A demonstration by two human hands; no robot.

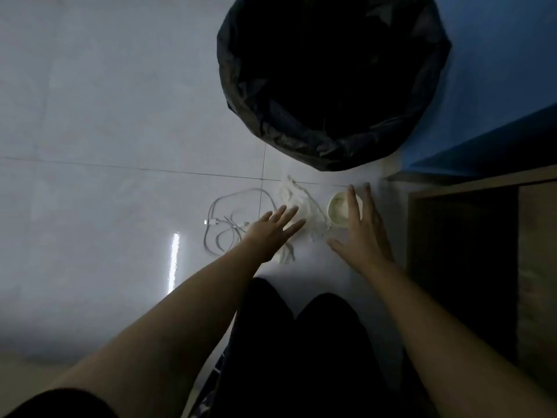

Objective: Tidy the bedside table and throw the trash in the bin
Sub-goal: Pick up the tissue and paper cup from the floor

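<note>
A bin lined with a black bag (333,79) stands on the pale tiled floor ahead of me. In front of it lie crumpled white tissues (291,196), a small white cup with residue inside (337,208) and a tangle of white cables (224,224). My left hand (271,233) hovers with fingers spread over the near edge of the tissues, holding nothing. Spread open as well, my right hand (363,233) reaches over the cup, its fingers partly covering the rim. I cannot tell whether either hand touches what lies under it.
A wooden bedside table with a dark open compartment (470,267) stands at the right. A blue bed surface (497,95) lies beyond it beside the bin. My dark-trousered legs (301,351) are at the bottom. Bare tiled floor (105,131) stretches left.
</note>
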